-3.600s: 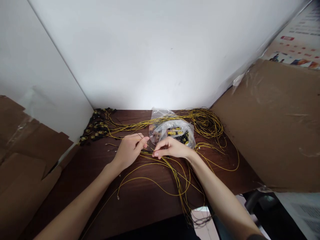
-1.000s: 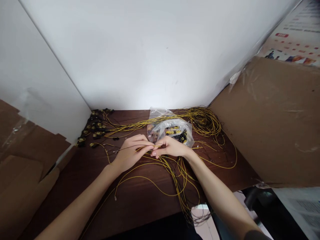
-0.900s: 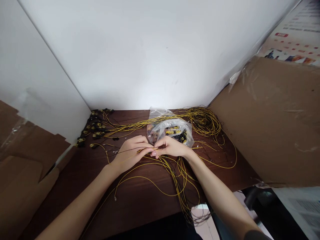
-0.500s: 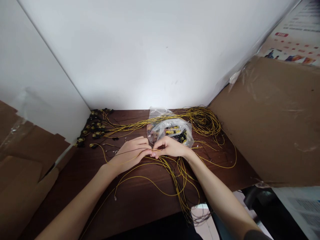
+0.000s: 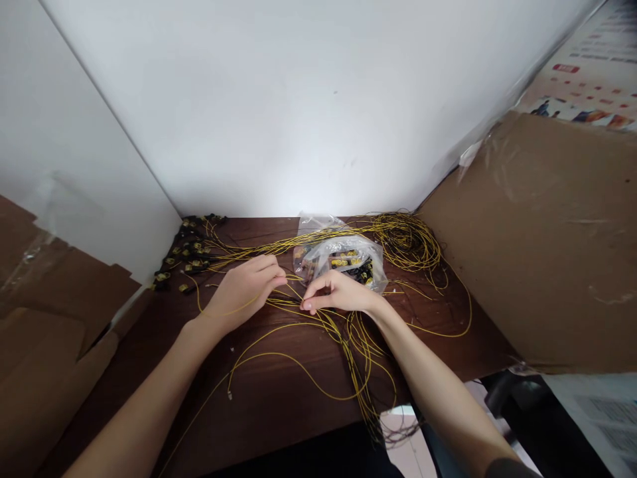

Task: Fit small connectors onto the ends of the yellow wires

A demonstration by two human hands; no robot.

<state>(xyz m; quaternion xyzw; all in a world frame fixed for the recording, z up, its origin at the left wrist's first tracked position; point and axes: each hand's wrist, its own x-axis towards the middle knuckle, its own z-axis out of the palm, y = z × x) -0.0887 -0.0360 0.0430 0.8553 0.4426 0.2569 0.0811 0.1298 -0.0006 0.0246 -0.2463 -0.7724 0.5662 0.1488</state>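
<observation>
Between my two hands runs a thin yellow wire (image 5: 295, 291). My left hand (image 5: 247, 292) pinches it with thumb and fingertips, while a loop of yellow wire crosses the back of that hand and wrist. On the other side, my right hand (image 5: 334, 293) is closed in a pinch at the wire, just above the tabletop; its fingertips partly hide what is there. Below the right hand a bundle of yellow and black wires (image 5: 343, 342) hangs over the table's front edge. Right behind that hand lies a clear plastic bag (image 5: 375, 255) with small yellow-and-black parts inside.
Long yellow wires end in a coil (image 5: 408, 242) at the back right. Several black-and-yellow parts (image 5: 192, 252) sit at the back left. Cardboard (image 5: 562, 245) bounds the brown table (image 5: 279, 415) on the right, more cardboard (image 5: 54, 332) on the left, a white wall (image 5: 298, 113) behind.
My left hand has moved left and slightly away from me, opening a gap between the hands with yellow wire stretched across it. The right hand has stayed nearly in place.
</observation>
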